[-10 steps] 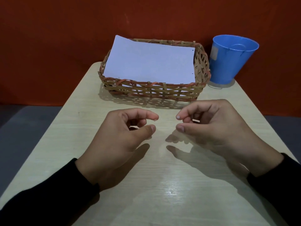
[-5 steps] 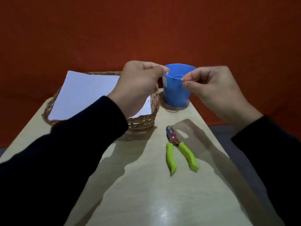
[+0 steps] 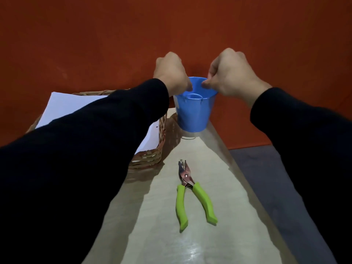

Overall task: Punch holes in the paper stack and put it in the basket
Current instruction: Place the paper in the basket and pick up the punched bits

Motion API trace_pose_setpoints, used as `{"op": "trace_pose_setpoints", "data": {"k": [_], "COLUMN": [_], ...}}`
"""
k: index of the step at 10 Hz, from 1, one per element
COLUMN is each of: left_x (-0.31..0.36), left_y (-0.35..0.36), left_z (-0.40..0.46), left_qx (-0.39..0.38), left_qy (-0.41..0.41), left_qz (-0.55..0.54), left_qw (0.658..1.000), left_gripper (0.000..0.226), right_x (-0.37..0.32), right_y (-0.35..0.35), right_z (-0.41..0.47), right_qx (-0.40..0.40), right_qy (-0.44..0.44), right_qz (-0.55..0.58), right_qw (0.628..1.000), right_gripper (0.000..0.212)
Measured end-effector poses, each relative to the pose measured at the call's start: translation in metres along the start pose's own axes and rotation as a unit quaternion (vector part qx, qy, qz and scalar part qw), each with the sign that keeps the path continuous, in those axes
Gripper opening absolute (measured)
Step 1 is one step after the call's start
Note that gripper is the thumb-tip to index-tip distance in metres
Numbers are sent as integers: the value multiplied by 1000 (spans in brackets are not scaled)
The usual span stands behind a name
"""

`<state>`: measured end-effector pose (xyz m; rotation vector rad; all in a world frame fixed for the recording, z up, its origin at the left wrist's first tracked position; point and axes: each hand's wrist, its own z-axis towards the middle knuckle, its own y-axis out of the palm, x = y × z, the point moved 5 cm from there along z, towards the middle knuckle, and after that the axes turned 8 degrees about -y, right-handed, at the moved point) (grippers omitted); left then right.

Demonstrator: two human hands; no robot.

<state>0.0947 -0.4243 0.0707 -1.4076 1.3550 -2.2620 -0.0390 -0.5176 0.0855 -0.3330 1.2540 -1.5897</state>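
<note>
Both hands, left hand [image 3: 171, 73] and right hand [image 3: 231, 73], pinched fingers over the blue bucket [image 3: 194, 111] at twelve o'clock; what each grip held, I cannot tell. The paper stack [image 3: 57, 105] lay in the basket [image 3: 152, 157] at nine o'clock. Best to let go gently.

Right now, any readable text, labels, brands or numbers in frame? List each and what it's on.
None readable.
Blue bucket: a pale sticker patch on its left side, mostly hidden by the left hand's sleeve; no characters can be made out.
Hole punch: no marking legible on the metal head or the green handles.
Paper stack in the basket: blank, only a punched hole near its right edge.
</note>
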Motion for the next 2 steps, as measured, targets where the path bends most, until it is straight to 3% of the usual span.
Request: {"op": "trace_pose_setpoints", "data": {"k": [1,2], "left_x": [-1,0], "left_y": [-3,-11], "left_z": [0,-11], "left_qx": [23,54], "left_qy": [-9,28], "left_qz": [-25,-38], "left_qw": [999,997], "left_gripper": [44,27], "right_x": [-3,-11], "right_y": [1,-1], "right_z": [0,-5], "right_qx": [10,21], "right_qy": [-13,-33], "right_qz": [10,3], "right_qw": [1000,999], "right_gripper": [29,20]}}
